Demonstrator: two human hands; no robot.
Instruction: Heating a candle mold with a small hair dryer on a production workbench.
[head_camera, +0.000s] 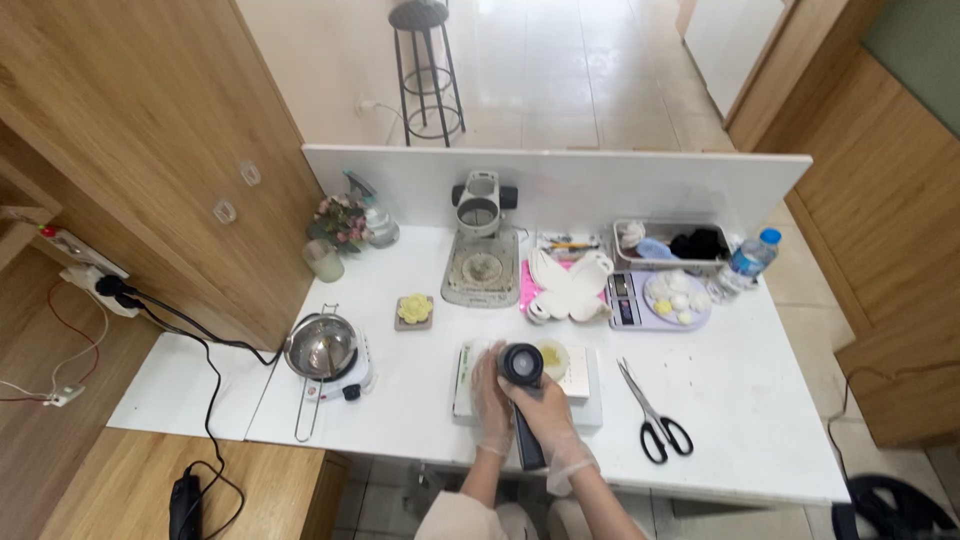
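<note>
My right hand, in a thin clear glove, grips a black tool with a round nozzle and holds it over a white block near the table's front edge. A pale yellow round piece lies on the block just right of the nozzle. My left hand, also gloved, rests on the block's left part beside the tool, fingers spread.
Black scissors lie to the right. A steel pot on a small hotplate stands left, its cable running off the table. At the back are a pale press, a scale with a plate, a tray, a bottle and flowers.
</note>
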